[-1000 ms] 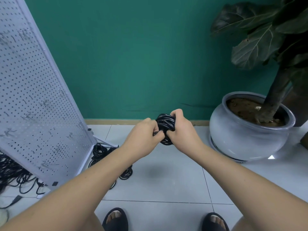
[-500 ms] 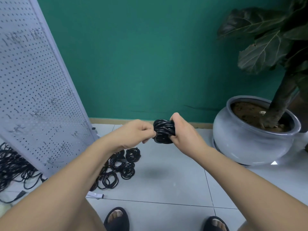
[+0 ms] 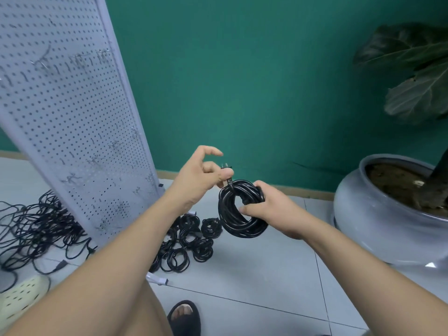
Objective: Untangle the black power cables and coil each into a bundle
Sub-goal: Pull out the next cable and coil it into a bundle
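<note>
A coiled black power cable [image 3: 236,218] hangs in the air in front of me as a round bundle. My right hand [image 3: 269,207] grips the right side of the coil, fingers curled through its hole. My left hand [image 3: 202,177] pinches the cable's plug end [image 3: 226,169] just above the coil, index finger raised. Several finished coiled bundles [image 3: 191,241] lie on the floor below. A heap of tangled black cables [image 3: 36,229] lies at the far left, partly hidden behind the board.
A white pegboard panel [image 3: 63,112] leans at the left. A large grey plant pot [image 3: 378,214] with a leafy plant stands at the right. The teal wall is close ahead. A cream perforated shoe [image 3: 21,295] lies at the lower left, my sandalled foot [image 3: 184,316] below.
The coil has turned to face me and now hangs from my right hand. My left hand has let go of the bundle's side and pinches the plug end. The view has swung left.
</note>
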Tool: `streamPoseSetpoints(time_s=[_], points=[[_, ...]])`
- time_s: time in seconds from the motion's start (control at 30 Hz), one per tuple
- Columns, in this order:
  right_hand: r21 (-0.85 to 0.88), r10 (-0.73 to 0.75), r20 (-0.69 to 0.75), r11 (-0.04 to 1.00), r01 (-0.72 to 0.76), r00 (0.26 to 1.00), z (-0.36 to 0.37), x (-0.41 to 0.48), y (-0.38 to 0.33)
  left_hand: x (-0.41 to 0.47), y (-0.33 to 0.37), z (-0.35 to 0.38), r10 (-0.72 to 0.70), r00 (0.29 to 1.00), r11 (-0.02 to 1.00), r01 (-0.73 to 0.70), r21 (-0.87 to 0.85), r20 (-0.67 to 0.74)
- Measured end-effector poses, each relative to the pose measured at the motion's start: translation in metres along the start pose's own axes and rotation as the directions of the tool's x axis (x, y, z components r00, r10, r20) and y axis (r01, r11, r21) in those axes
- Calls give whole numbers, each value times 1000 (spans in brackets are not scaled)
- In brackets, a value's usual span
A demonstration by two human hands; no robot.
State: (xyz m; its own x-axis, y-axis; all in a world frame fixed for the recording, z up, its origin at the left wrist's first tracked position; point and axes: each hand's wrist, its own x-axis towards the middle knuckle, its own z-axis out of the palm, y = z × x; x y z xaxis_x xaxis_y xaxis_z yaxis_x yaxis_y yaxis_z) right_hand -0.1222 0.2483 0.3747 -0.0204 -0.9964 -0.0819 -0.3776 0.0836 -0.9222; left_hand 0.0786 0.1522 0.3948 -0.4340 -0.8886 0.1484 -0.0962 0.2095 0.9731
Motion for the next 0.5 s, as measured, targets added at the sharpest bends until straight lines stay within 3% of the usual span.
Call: streamPoseSetpoints(time_s=[0.1, 0.23, 0.37, 0.43, 0.5], points=[[87, 4, 59, 996, -9, 998, 12, 4, -4, -5, -7, -2, 21, 996, 998, -15, 67, -88], [-39, -16, 111, 999, 21, 994, 38, 20, -14, -16, -7, -24, 76, 994, 980, -58, 191, -83], [-125, 2, 163, 992, 18, 987, 84, 43, -24, -35, -23, -66, 225, 967, 813, -118, 570, -121], [-128, 25, 211, 992, 2, 977, 108, 59, -30, -50, -40, -92, 293, 951, 759, -169, 629, -98], [-188, 54, 282, 982, 0, 958, 128, 77, -37, -68, -63, -119, 250, 966, 761, -152, 630, -70]])
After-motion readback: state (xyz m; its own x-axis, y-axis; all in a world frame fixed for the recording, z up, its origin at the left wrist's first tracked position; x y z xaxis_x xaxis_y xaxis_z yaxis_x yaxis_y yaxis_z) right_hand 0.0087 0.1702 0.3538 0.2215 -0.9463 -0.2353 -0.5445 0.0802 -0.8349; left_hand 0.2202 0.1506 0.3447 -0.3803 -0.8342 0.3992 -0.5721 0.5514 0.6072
